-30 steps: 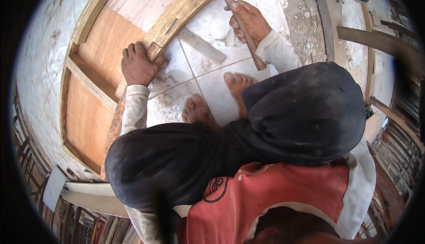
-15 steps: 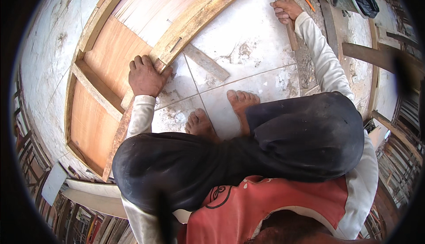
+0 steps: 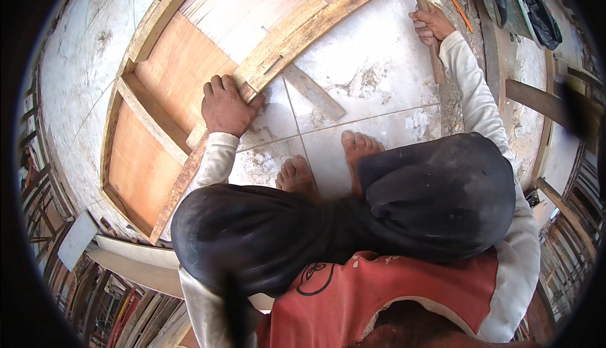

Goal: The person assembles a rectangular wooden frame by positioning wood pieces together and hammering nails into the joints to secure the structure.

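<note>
I squat barefoot on a white tiled floor (image 3: 372, 76). My left hand (image 3: 225, 106) presses palm-down on the edge rail of a wooden panel frame (image 3: 183, 89) lying flat on the floor. A nail (image 3: 273, 65) lies on the pale plank (image 3: 297, 32) just right of that hand. My right hand (image 3: 430, 26) is stretched far to the upper right and is closed around the wooden handle of a hammer (image 3: 424, 17), whose head sits at the top edge of the view.
A short loose wood strip (image 3: 314, 91) lies on the tiles between the frame and my feet (image 3: 328, 162). An orange pencil (image 3: 458, 8) and dark bags (image 3: 536, 13) lie at upper right. Wooden beams (image 3: 536, 105) and stacked timber ring the floor.
My right hand has swung the hammer away from the middle of the floor to the far upper right. My left hand has stayed on the frame's rail.
</note>
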